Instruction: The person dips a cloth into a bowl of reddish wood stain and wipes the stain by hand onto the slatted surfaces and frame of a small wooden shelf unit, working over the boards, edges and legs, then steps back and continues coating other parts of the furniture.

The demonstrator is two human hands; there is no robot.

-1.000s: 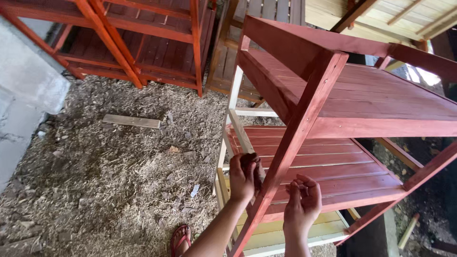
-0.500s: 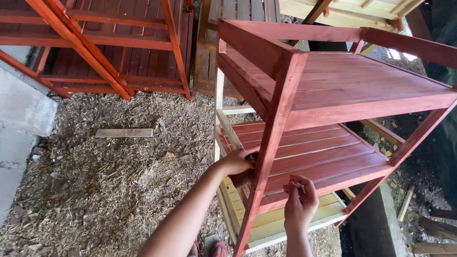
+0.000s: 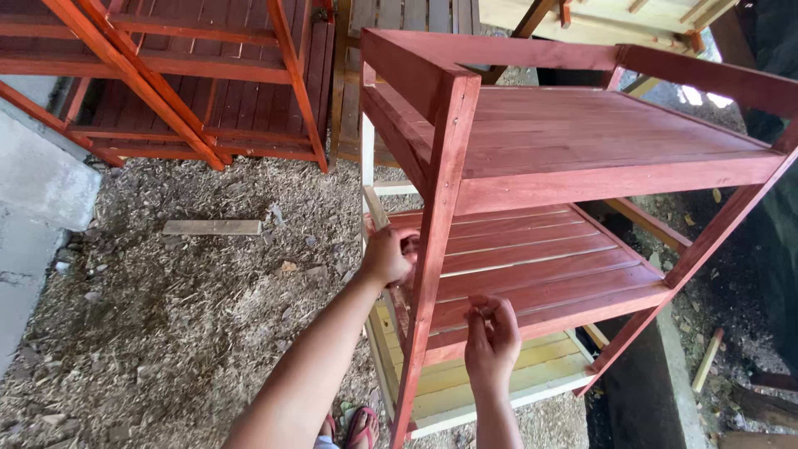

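Note:
A red-stained wooden shelf rack [image 3: 565, 133] stands in front of me with a slatted middle shelf [image 3: 540, 258] and an unpainted pale bottom shelf [image 3: 499, 374]. My left hand [image 3: 389, 254] grips the side edge of the middle shelf, just left of the front upright post [image 3: 432, 249]. My right hand [image 3: 492, 337] rests with curled fingers on the front edge of the middle shelf, to the right of that post. I cannot tell whether it pinches anything small.
More red-stained racks [image 3: 166, 91] lean at the back left. A loose short plank [image 3: 212, 227] lies on the wood-chip ground. A grey concrete block [image 3: 41, 191] sits at left. My sandalled foot [image 3: 362, 426] shows below. Pale unpainted timber [image 3: 598, 17] lies behind.
The view has shifted so the rack sits more centred. My left hand moved up and left from the front of the shelf to its side edge. My right hand stayed on the front edge.

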